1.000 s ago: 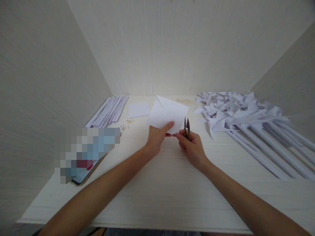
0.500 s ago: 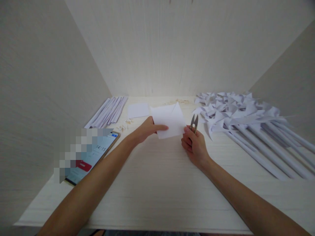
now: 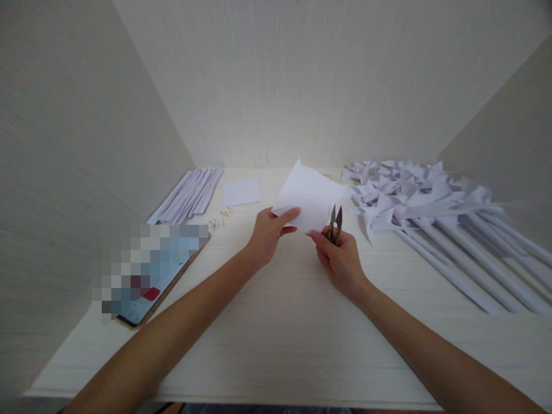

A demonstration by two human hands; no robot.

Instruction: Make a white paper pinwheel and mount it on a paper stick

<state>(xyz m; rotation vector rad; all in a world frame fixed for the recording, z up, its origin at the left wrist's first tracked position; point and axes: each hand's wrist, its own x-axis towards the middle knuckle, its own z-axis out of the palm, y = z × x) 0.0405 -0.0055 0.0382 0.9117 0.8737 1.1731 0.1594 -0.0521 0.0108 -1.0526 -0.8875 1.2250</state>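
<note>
A white paper square is held up over the table, turned so one corner points away from me. My left hand pinches its left corner between thumb and fingers. In my right hand sit small thread snips, their two blades apart and pointing up. The thumb and forefinger of that hand also touch the paper's near corner. The blades stand beside the paper's right edge; whether they touch it I cannot tell.
White paper pinwheels on rolled paper sticks are heaped at the right. Rolled paper tubes lie back left, beside a flat stack of paper and small pale pieces. A phone, partly blurred out, lies at the left.
The paper has turned so that a corner points away from me. My left hand has shifted slightly right and nearer, and its grip is now at a corner. The snips have moved slightly left.
</note>
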